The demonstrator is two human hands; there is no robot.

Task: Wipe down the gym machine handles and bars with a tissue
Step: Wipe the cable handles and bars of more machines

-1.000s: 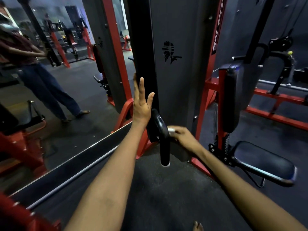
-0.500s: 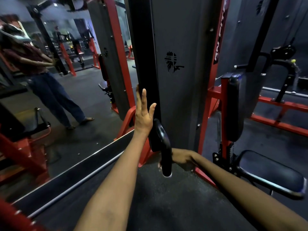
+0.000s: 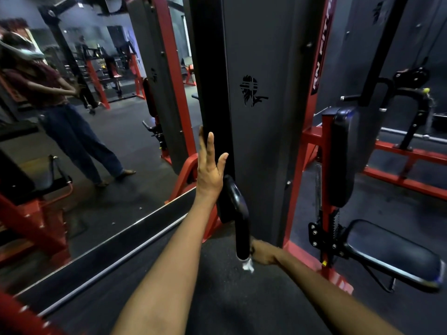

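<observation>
A black curved handle bar (image 3: 239, 213) hangs in front of the dark grey weight-stack cover (image 3: 261, 141). My right hand (image 3: 262, 253) is curled beside the bar's lower end and holds a white tissue (image 3: 248, 265), a scrap of which pokes out below the bar's tip. My left hand (image 3: 210, 169) is raised with straight fingers, flat against the black upright just left of the bar. Part of my right hand's fingers is hidden behind the bar.
A wall mirror (image 3: 84, 141) on the left reflects a person and other red machines. A red frame post (image 3: 316, 131) stands right of the cover, with a black back pad (image 3: 343, 155) and seat pad (image 3: 396, 257). Dark rubber flooring (image 3: 229, 305) lies below.
My right hand has slid down the bar with the tissue, from its upper bend to its lower tip. My left hand has stayed flat against the upright.
</observation>
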